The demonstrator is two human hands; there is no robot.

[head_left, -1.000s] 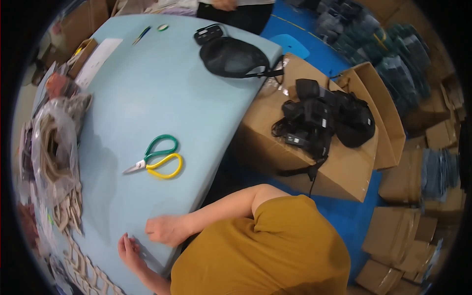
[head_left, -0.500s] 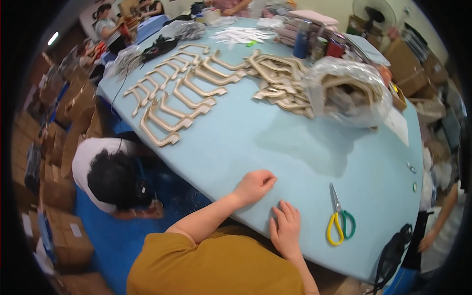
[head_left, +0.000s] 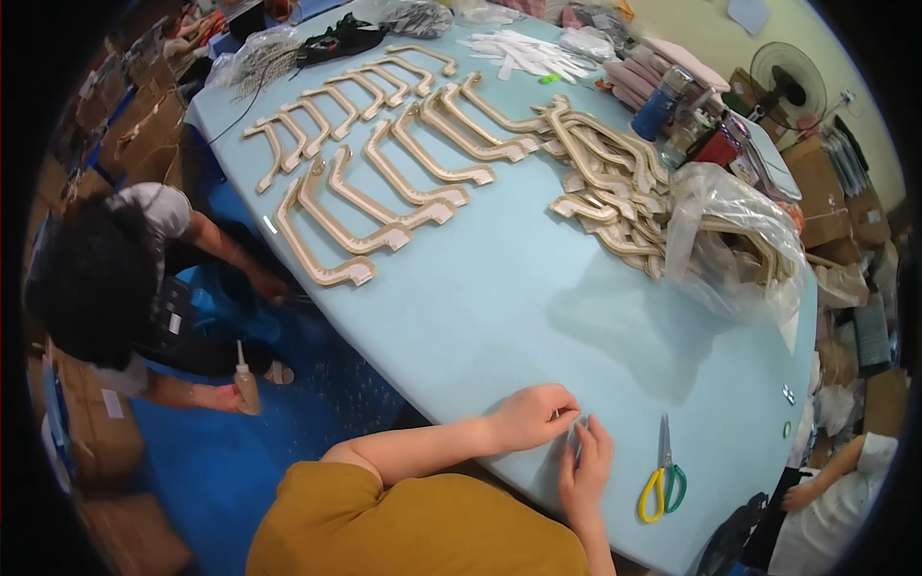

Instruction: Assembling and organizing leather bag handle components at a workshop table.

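My left hand (head_left: 534, 418) rests at the near edge of the table, thumb and fingers pinched together; whatever may be between them is too small to make out. Close beside its fingertips, my right hand (head_left: 586, 468) lies with fingers stretched forward and a little apart, holding nothing that shows. Right of it are scissors (head_left: 663, 478) with one yellow and one green handle, blades pointing away from me. Farther off, beige bent strips (head_left: 392, 237), angled like brackets, lie in rows. More are heaped in a pile (head_left: 615, 182) beside a clear plastic bag (head_left: 720, 250) of similar strips.
On my left a co-worker (head_left: 96, 278) bends low, holding a nozzle bottle (head_left: 247, 389). Another person's arm (head_left: 826, 475) shows at right. White strips (head_left: 523, 53), a blue flask (head_left: 663, 101) and a fan (head_left: 788, 82) are at the back. Cartons (head_left: 96, 422) stand left.
My view has swung, shifting the table contents within it. My hands have come closer together. The co-worker at left has raised their body and now shows a bottle in one hand.
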